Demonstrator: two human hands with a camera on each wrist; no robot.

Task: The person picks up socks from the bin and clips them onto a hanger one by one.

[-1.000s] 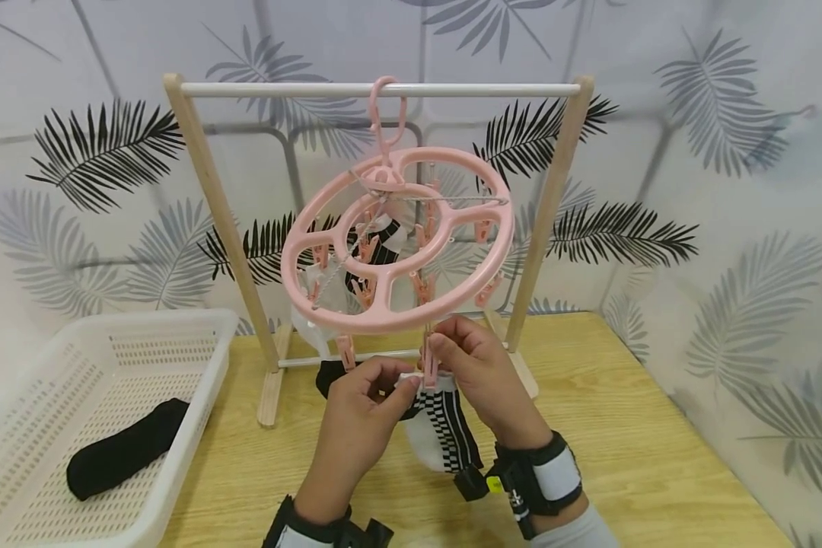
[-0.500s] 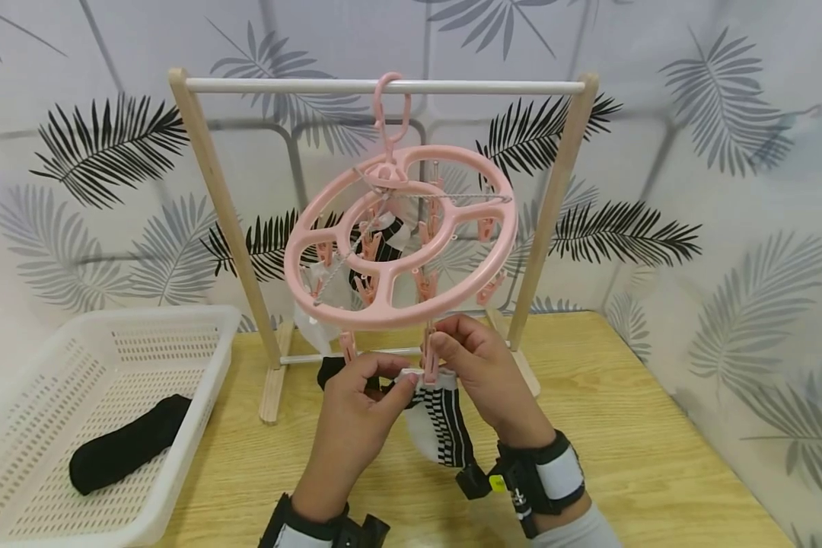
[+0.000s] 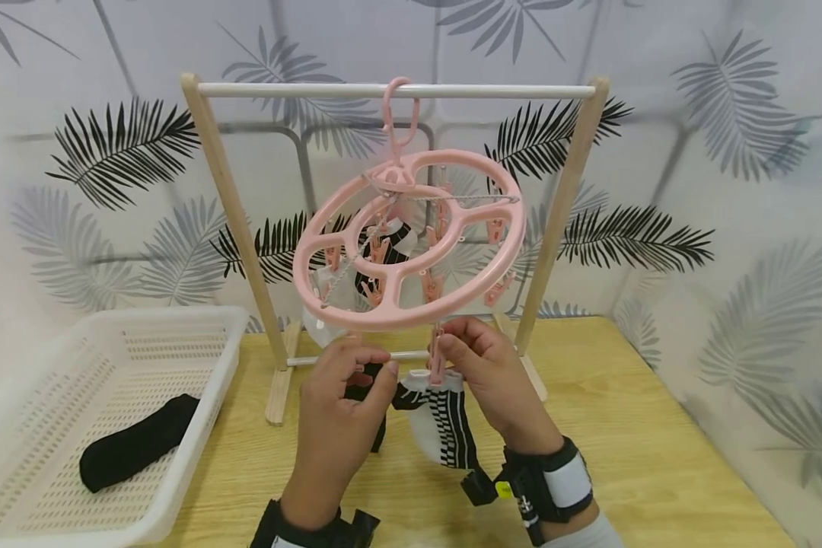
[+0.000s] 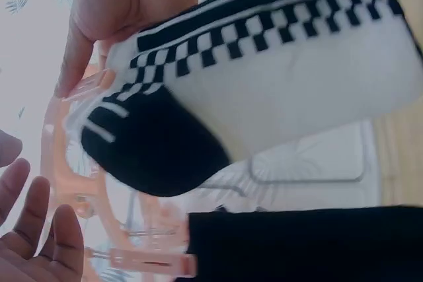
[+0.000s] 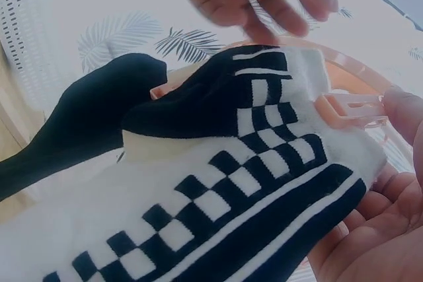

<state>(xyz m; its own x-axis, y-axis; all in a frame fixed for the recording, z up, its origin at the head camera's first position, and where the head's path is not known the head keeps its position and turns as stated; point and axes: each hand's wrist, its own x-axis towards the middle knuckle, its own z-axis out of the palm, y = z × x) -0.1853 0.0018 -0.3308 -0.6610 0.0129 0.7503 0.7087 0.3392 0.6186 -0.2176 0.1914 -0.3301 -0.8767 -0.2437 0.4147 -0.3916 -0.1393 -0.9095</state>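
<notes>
A white sock [image 3: 428,434] with black stripes and checks hangs below the pink round clip hanger [image 3: 418,312]. Its cuff is caught in a pink clothespin [image 5: 340,111]. My right hand [image 3: 500,384] pinches the upper end of that clothespin between thumb and fingers. To the left of the sock is my left hand [image 3: 339,415], fingers loosely bent and holding nothing; the left wrist view shows them apart from the cloth. A black sock [image 4: 304,246] hangs from another clothespin [image 4: 149,262], partly hidden behind my left hand in the head view.
The hanger hooks onto the white bar [image 3: 301,90] of a wooden-legged rack. More clothespins and several socks hang at its back. A white basket [image 3: 229,358] with a rolled black sock [image 3: 140,441] stands at the left of the wooden table [image 3: 630,457].
My left hand has let go of the sock's cuff and moved left, away from it. My right hand stays on the clothespin. The head view has shifted slightly.
</notes>
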